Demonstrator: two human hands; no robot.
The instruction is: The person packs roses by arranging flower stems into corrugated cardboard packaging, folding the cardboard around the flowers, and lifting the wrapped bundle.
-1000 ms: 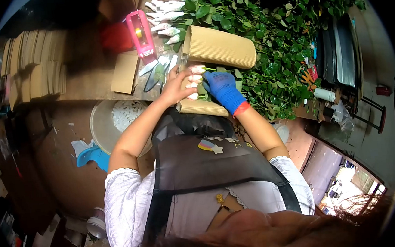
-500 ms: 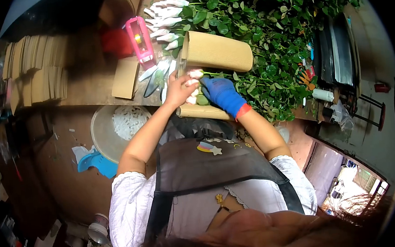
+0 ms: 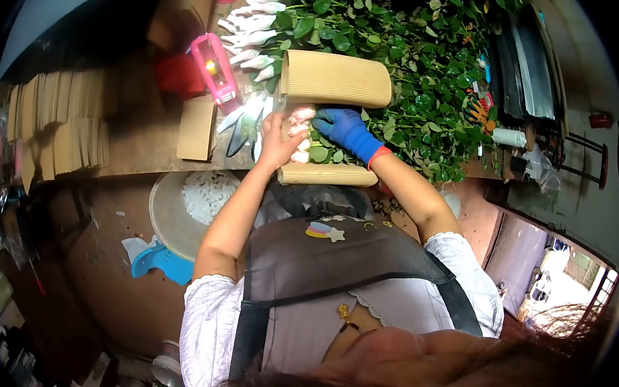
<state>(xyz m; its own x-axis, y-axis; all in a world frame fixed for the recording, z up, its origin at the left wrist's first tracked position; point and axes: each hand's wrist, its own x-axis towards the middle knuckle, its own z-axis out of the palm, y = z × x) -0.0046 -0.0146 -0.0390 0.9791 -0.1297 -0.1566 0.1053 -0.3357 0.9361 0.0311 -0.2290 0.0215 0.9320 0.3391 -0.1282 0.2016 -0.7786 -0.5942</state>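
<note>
Pink flowers point(image 3: 300, 125) lay between two cardboard curls point(image 3: 337, 78)

The heads formed a row, with leaves point(image 3: 419, 105) on their right, an arrangement that seemingly kept the heads level. The bare left hand point(image 3: 274, 144) rested against them, thumb and fingers apart, perhaps steadying the row. The right hand point(image 3: 344, 129) was just beside the heads, fingers bent; whether they pinched a stem could not be told. Its blue glove presumably guarded against thorns. The curls flanked the row, likely as shelter. Farther off lay white buds point(image 3: 257, 37), all pointing one way, and a pink holder point(image 3: 215, 70).
</note>
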